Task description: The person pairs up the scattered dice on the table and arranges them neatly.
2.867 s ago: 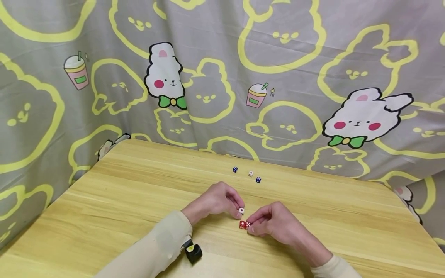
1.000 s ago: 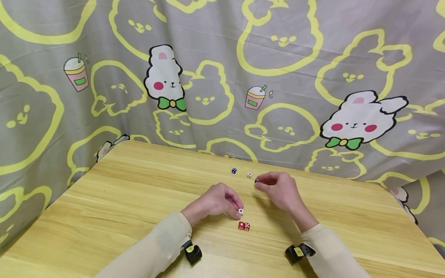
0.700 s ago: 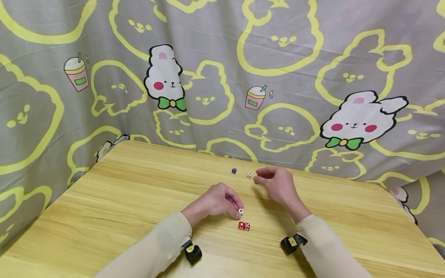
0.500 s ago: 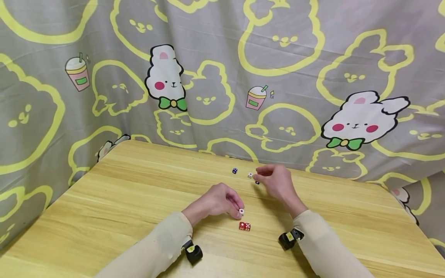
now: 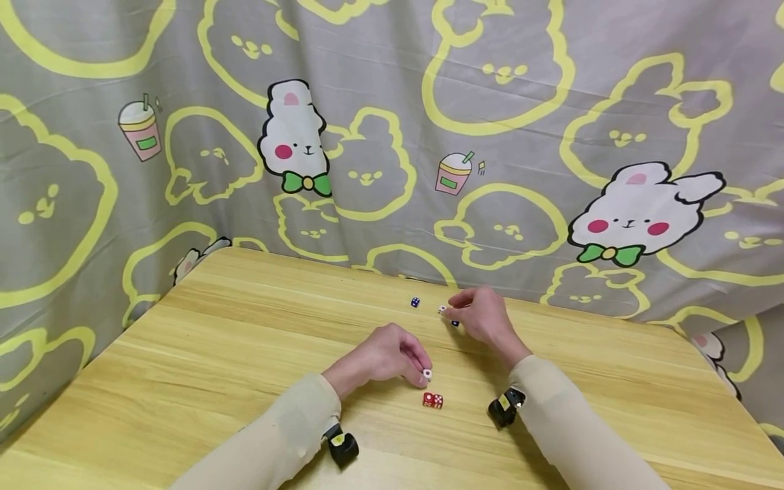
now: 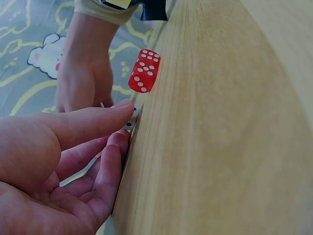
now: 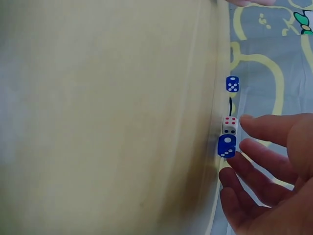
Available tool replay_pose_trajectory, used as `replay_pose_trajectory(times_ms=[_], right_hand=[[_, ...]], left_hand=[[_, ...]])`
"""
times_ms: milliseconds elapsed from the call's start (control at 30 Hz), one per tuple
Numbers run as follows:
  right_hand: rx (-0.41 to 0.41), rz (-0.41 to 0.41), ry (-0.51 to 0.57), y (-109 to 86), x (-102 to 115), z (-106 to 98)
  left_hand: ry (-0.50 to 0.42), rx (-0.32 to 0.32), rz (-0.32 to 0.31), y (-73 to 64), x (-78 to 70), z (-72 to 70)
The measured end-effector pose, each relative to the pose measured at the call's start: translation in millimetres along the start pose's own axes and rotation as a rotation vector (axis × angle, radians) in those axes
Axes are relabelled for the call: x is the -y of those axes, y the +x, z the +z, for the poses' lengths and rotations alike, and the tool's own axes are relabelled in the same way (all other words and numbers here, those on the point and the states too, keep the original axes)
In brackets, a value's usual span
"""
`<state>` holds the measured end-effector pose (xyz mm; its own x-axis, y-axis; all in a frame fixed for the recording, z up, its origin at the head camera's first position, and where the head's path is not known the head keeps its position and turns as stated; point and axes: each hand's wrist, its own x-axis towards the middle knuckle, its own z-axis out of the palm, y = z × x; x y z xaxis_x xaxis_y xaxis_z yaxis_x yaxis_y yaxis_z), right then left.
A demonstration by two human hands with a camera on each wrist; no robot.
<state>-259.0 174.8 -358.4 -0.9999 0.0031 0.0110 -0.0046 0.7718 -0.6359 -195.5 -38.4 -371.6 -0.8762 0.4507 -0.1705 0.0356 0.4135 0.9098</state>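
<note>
My left hand [image 5: 392,354] pinches a white die [image 5: 427,374] between thumb and fingers, low at the tabletop. In the left wrist view the fingers partly cover this die. Just in front of it sit two red dice [image 5: 432,400], side by side and touching. My right hand [image 5: 484,316] reaches to the back of the table with thumb and fingers parted. Its thumb tip is close beside another white die [image 7: 230,125]; whether it touches cannot be told. A blue die [image 7: 227,146] lies by the same fingers, partly hidden in the head view. Another blue die [image 5: 415,302] stands farther left.
The wooden table [image 5: 214,354] reaches back to a grey curtain [image 5: 380,122] with yellow cartoon outlines. Black wrist devices [image 5: 343,446] hang below both sleeves, close over the tabletop.
My right hand has gone from the red dice to the back, onto the nearer blue die, then off it toward the white die. The left hand stays on its white die.
</note>
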Motion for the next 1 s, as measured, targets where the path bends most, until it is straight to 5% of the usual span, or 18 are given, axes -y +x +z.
replay_pose_trajectory(times_ms=[633,1000], right_hand=[[0.014,-0.028,-0.102,7.5,4,7],[0.021,0.013,-0.002,4.4,1,-3]], left_hand=[[0.001,-0.003,-0.01,0.1,-0.8,0.7],[-0.001,-0.003,-0.008,0.2,0.0,0.0]])
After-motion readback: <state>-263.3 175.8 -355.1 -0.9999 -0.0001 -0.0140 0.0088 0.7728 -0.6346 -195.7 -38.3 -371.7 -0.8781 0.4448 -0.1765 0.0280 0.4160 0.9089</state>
